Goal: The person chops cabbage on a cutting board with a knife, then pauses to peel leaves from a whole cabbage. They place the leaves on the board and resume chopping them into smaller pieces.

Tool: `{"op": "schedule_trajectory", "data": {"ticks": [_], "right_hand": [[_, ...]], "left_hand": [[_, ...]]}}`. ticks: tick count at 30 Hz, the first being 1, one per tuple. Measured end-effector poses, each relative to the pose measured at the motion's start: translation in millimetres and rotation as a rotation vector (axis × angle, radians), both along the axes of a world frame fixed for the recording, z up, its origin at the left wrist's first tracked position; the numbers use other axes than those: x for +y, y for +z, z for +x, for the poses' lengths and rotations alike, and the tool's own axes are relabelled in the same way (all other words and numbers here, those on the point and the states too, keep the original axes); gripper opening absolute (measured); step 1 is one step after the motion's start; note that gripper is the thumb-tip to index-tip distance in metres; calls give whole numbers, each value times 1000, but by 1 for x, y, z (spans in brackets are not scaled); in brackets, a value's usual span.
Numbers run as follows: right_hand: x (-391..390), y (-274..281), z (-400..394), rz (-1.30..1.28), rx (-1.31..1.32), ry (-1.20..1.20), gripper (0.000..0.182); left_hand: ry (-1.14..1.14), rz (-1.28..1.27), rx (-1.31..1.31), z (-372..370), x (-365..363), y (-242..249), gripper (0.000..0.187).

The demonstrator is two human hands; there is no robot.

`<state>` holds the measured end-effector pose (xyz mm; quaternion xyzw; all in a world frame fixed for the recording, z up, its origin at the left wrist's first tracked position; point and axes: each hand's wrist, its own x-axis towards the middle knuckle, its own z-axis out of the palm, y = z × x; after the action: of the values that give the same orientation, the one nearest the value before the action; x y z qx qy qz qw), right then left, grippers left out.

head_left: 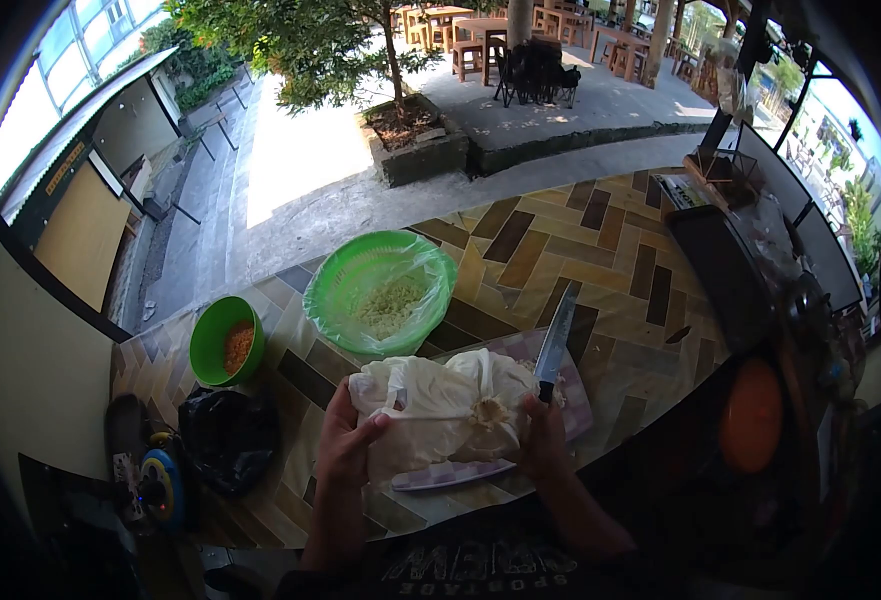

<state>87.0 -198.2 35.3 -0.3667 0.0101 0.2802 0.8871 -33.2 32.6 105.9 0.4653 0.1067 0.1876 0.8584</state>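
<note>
The right hand (543, 438) is closed around the dark handle of a knife (554, 345) while its fingers also press against the right flank of a white plastic bag (440, 405); the blade runs up and away from the hand, its long axis tilted slightly right, tip pointing toward the far edge of the desk (610, 250). The left hand (345, 440) is closed on the bag's left side, thumb hooked over a crumpled fold. The bag therefore lies directly between the two hands, touching both, with its knotted, gathered neck nearer the right hand. It is thin, wrinkled film, soft and lumpy, resting on a flat checked cutting board (460, 472) whose pale edge shows below it. Beyond the bag stands a round green basin (332, 290), lined with clear plastic and holding pale chopped bits. To the left sits a smaller green bowl (210, 340) with orange grains, and near it a crumpled black bag (228, 435). The desk has a glossy herringbone tile pattern.
</note>
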Motion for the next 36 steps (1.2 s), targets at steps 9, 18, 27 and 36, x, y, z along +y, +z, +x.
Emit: {"op": "schedule_trajectory", "data": {"ticks": [9,18,27,36], "right_hand": [[4,-3,-7,-348,-109,-68,56],[-3,17,-4,19,130,144,61],[19,20,-23,-531,-190,327,67],[114,4,-98,-500,-473,681,74]], "left_hand": [[-131,695,288,-20,-52,67,60],[237,270,-16,-42,-29,56,90],[777,332,-8,-134,93,-30,70],[1175,325,71,-216,99,-31,67]]}}
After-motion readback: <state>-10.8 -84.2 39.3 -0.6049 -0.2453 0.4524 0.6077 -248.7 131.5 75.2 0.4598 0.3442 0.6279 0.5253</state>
